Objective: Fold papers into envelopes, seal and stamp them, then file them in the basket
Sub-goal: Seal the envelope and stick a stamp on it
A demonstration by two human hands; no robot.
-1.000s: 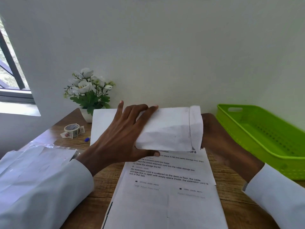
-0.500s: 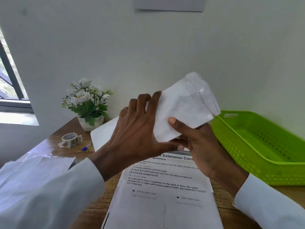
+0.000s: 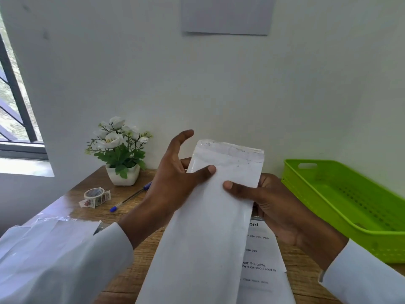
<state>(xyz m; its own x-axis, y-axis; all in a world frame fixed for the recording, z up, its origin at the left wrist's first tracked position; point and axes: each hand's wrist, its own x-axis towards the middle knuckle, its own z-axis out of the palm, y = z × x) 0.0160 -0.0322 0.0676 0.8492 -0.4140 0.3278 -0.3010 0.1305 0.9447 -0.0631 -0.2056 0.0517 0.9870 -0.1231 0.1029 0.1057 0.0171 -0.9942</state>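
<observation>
Closest to the camera, the long white paper envelope (image 3: pixel 206 227) is being held up off the tabletop, standing lengthwise with its folded flap end pointing away toward the wall. Both white sleeves are coming in from the bottom corners. The left hand (image 3: pixel 173 178) is pinching the envelope's left edge, thumb lying flat on the front face, with the index finger lifting free above the rest. The right hand (image 3: pixel 267 202) is gripping the right edge, thumb pressing on the front and the other fingers going round behind where I can't see them. So each grip is closing on the envelope, neither is spread.

Under it, the printed white sheets (image 3: pixel 260 260) are lying flat on the brown wooden tabletop (image 3: pixel 306 279), and crumpled clear plastic wrapping (image 3: pixel 50 220) is sitting at the near left.

My guess is the flap is getting sealed here. To do it well, I'd be keeping the thumbs close to the flap fold and running them along the crease so it's lying flat, not bunching at the wrinkled corner.

Further back, a blue ballpoint pen (image 3: pixel 131 197) and a roll of patterned stamp tape (image 3: pixel 95 196) are waiting on the left, handy for stamping. The lime green plastic basket (image 3: pixel 341 218) is sitting on the right, nothing visible in it yet. A white-flowered plant in a white pot (image 3: pixel 120 150) is standing by the wall.
</observation>
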